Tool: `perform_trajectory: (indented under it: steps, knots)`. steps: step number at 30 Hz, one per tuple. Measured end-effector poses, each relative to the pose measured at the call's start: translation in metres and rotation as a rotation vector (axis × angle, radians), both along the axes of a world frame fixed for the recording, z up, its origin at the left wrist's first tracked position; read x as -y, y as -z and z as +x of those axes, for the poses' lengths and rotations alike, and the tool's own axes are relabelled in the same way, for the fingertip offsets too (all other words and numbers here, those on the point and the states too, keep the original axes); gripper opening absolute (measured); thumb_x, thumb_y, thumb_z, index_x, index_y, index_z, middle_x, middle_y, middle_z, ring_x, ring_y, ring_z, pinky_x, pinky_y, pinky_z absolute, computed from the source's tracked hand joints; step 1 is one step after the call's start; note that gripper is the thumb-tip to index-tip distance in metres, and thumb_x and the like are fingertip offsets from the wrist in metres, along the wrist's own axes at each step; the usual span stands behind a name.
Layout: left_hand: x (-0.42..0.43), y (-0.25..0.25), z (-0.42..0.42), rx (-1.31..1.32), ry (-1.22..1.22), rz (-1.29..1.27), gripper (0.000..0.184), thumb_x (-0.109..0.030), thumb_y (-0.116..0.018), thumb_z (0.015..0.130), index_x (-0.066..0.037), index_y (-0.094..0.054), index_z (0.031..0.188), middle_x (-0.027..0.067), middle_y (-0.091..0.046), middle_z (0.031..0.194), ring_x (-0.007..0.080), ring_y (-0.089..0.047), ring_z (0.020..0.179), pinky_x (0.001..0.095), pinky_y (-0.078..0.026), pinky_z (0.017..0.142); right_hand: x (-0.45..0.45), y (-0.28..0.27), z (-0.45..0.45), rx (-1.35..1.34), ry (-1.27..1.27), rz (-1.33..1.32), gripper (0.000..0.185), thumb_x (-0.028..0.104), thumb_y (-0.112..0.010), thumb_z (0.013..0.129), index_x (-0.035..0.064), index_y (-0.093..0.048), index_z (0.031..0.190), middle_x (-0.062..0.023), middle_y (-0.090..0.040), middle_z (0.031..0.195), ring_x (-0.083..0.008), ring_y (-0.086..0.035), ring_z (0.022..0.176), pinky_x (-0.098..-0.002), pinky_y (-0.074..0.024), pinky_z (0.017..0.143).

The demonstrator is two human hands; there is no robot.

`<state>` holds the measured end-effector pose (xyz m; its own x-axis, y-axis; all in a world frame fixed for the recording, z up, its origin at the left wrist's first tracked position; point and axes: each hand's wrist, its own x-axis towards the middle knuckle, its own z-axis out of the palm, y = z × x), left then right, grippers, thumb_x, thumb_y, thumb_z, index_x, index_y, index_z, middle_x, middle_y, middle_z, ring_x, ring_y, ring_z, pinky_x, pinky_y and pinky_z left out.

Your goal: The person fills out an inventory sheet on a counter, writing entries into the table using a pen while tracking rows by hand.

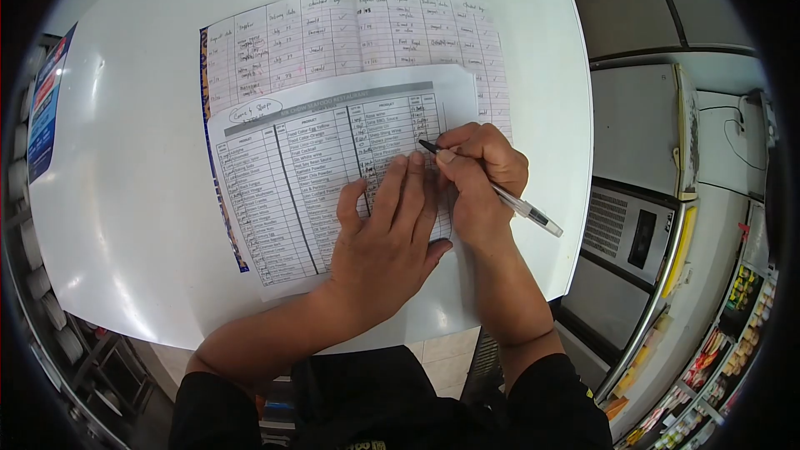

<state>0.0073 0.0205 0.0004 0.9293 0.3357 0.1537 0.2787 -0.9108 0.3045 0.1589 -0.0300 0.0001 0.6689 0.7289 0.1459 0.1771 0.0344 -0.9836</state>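
A printed product list (333, 108) with handwritten entries lies on an open ruled notebook (279, 46). My left hand (392, 229) rests flat on the lower right part of the list, fingers stretched out and apart. Between the thumb and fingers of my right hand (483, 175) is a clear-barrelled pen (529, 212), its dark tip pointing at the list's right-hand columns. The pen slants down to the right, its capless end near my wrist. Whether the tip touches the paper I cannot tell. Part of the list is hidden under both hands.
Everything lies on a white table (125, 200) with rounded edges. A blue printed sheet (52, 104) is at its left edge. On the right stand a grey metal appliance (629, 225) and shelves of packaged goods (725, 333). White stacked dishes (67, 342) sit on a rack at left.
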Motion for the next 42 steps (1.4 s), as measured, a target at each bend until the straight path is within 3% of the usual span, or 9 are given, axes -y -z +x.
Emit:
perform_trajectory:
  steps: [10, 15, 22, 24, 30, 42]
  knots:
    - [0.0005, 0.0016, 0.0009, 0.015, -0.004, 0.013, 0.072, -0.049, -0.064, 0.089, 0.008, -0.059, 0.133, 0.0245, -0.049, 0.147, 0.034, -0.039, 0.141, 0.0568, -0.021, 0.109, 0.0017, 0.0017, 0.002, 0.107, -0.006, -0.038, 0.017, -0.01, -0.056, 0.081, -0.0002, -0.049, 0.07, -0.0164, -0.068, 0.082, -0.009, -0.052, 0.057, -0.0249, -0.0434, 0.052]
    - [0.0, 0.0003, 0.0005, 0.006, -0.002, 0.008, 0.072, -0.049, -0.064, 0.089, 0.008, -0.059, 0.133, 0.0243, -0.049, 0.147, 0.0341, -0.04, 0.14, 0.057, -0.022, 0.108, 0.0001, -0.0003, -0.0002, -0.01, 0.022, 0.006, 0.016, -0.01, -0.056, 0.08, -0.0005, -0.049, 0.07, -0.0165, -0.067, 0.081, -0.0097, -0.052, 0.057, -0.0253, -0.044, 0.053]
    - [-0.0003, -0.0004, 0.0006, 0.008, -0.002, 0.005, 0.073, -0.049, -0.065, 0.089, 0.008, -0.058, 0.134, 0.0245, -0.049, 0.146, 0.0344, -0.04, 0.14, 0.0569, -0.024, 0.107, 0.0023, 0.0011, 0.0022, 0.059, -0.017, -0.027, 0.016, -0.01, -0.056, 0.081, -0.0004, -0.048, 0.071, -0.0174, -0.067, 0.083, -0.0098, -0.052, 0.056, -0.0255, -0.044, 0.053]
    - [-0.0004, -0.0002, 0.0007, 0.001, 0.004, -0.001, 0.073, -0.049, -0.065, 0.089, 0.007, -0.058, 0.134, 0.0247, -0.049, 0.147, 0.0345, -0.04, 0.14, 0.0569, -0.024, 0.107, 0.0004, -0.0053, -0.0026, -0.072, 0.059, 0.026, 0.016, -0.01, -0.056, 0.081, -0.0004, -0.048, 0.071, -0.0168, -0.067, 0.082, -0.0098, -0.052, 0.056, -0.0253, -0.0441, 0.053]
    - [-0.0005, -0.0008, 0.001, 0.003, 0.015, 0.016, 0.073, -0.049, -0.065, 0.089, 0.008, -0.057, 0.134, 0.0253, -0.048, 0.148, 0.0349, -0.039, 0.14, 0.0562, -0.023, 0.107, 0.0036, 0.0, 0.0032, 0.061, 0.007, -0.041, 0.016, -0.01, -0.056, 0.082, -0.0005, -0.048, 0.071, -0.0161, -0.066, 0.081, -0.0098, -0.053, 0.057, -0.0248, -0.0447, 0.053]
    - [-0.0007, -0.0018, 0.0012, -0.021, 0.016, 0.006, 0.074, -0.049, -0.063, 0.091, 0.008, -0.055, 0.137, 0.0261, -0.045, 0.15, 0.0345, -0.036, 0.141, 0.0556, -0.021, 0.107, 0.002, -0.0026, 0.0017, -0.051, 0.034, 0.008, 0.016, -0.01, -0.057, 0.082, -0.0008, -0.049, 0.072, -0.016, -0.067, 0.083, -0.0105, -0.054, 0.057, -0.0254, -0.0458, 0.054]
